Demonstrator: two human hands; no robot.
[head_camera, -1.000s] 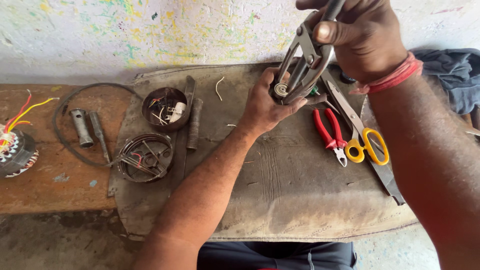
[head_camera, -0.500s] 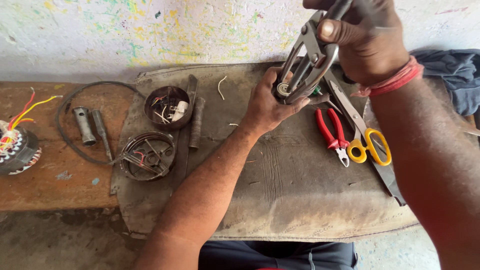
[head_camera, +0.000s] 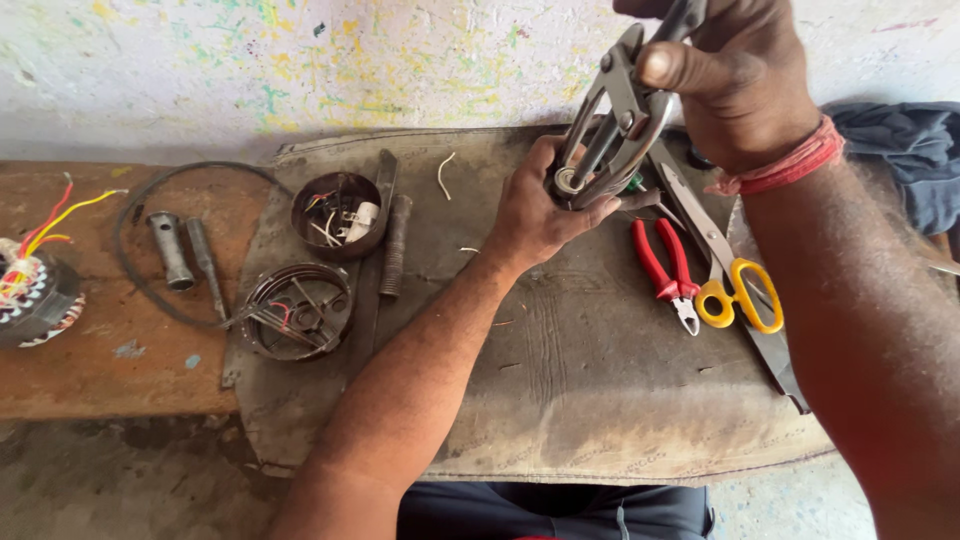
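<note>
Metal puller tool (head_camera: 620, 120), long curved legs, is held above the desk (head_camera: 90, 360) near its back edge. Its lower tips close on a small round bearing-like part (head_camera: 568, 181), pressed against the left hand (head_camera: 535, 205).

Left hand: fingers clenched around that small part and the puller's lower end. Right hand (head_camera: 735, 80): fingers wrapped tight on the puller's upper end, thumb laid along one leg.

Risks, as judged: the curved tips sit right against the left fingers, so a slip off the round part could pinch or gouge them. The part is small, and if the grip lets go it could drop and roll off the worn mat (head_camera: 560, 400). Whether the tips are seated properly cannot be told.

Surroundings: red-handled pliers (head_camera: 665, 270) and yellow-handled scissors (head_camera: 735, 290) lie just beneath the right forearm, blades and points exposed, where a lowered arm would meet them. Further left, a round cap with loose wires (head_camera: 335, 215), a second round housing (head_camera: 298, 310), a dark bolt-like rod (head_camera: 393, 260). On bare wood: a socket tube (head_camera: 170, 250), a black cable loop (head_camera: 135, 200), a wound stator with coloured leads (head_camera: 35, 290). Blue cloth (head_camera: 900, 150) at far right.
</note>
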